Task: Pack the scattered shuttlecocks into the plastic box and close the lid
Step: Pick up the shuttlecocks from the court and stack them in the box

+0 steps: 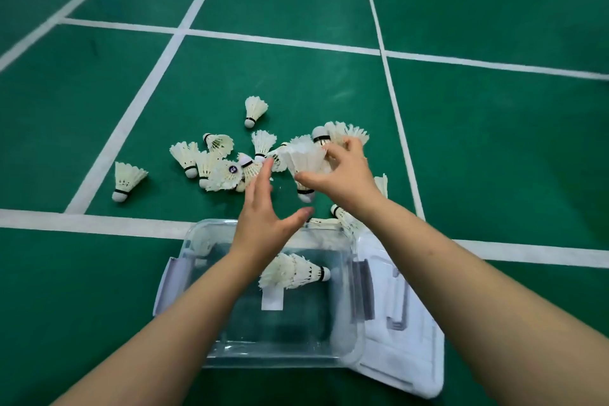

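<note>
Those feathers look fragile, so I'd worry the right hand, fingers curled round the skirt of a shuttlecock, crushes it or drops it short of the plastic box. The left hand hangs spread wide, holding nothing, over the box's far rim. The pile lies on the floor just beyond, and the lid is off, beside the box.

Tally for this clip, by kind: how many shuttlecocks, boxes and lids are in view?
Shuttlecocks: about 15; the pile overlaps and those in the box look nested, so this is not exact
Plastic box: 1
Lid: 1
Total: about 17
</note>
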Available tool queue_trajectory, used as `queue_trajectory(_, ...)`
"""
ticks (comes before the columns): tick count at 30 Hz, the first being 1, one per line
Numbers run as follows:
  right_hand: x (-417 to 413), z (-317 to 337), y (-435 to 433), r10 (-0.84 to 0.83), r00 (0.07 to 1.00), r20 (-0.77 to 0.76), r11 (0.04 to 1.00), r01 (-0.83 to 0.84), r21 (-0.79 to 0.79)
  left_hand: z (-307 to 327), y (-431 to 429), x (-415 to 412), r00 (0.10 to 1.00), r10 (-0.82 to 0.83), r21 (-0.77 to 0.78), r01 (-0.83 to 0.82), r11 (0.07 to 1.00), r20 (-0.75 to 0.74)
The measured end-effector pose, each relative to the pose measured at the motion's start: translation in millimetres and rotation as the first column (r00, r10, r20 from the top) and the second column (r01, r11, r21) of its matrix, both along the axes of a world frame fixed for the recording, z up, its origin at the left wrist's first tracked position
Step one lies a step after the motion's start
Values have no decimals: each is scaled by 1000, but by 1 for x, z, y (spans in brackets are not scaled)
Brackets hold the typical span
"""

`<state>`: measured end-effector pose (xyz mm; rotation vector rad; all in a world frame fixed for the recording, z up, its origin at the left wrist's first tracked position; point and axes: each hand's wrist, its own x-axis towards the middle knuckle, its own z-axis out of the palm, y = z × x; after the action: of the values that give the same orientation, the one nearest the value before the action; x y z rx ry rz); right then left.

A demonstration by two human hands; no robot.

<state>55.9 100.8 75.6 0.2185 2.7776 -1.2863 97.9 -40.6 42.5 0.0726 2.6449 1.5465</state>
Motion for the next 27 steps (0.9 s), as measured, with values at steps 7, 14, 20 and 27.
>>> queue_trajectory(7, 65, 25, -21, -59, 998, 11, 973, 60, -223, 37, 3, 26, 991, -48, 377, -4, 926, 127)
queue_trajectory(14, 105, 46, -29, 49, 998, 39, 931, -31, -363, 56, -2, 54, 985, -46, 518, -47, 854, 165)
queue_trajectory(20, 125, 48, -28, 96, 995, -30, 931, -101, -350, 56, -15, 75, 966, -7, 604, -156, 782, 260)
queue_trajectory(27, 133, 38, -35, 118, 992, -45, 946, -126, -299, 49, -40, 85, 945, 8, 634, -225, 740, 326)
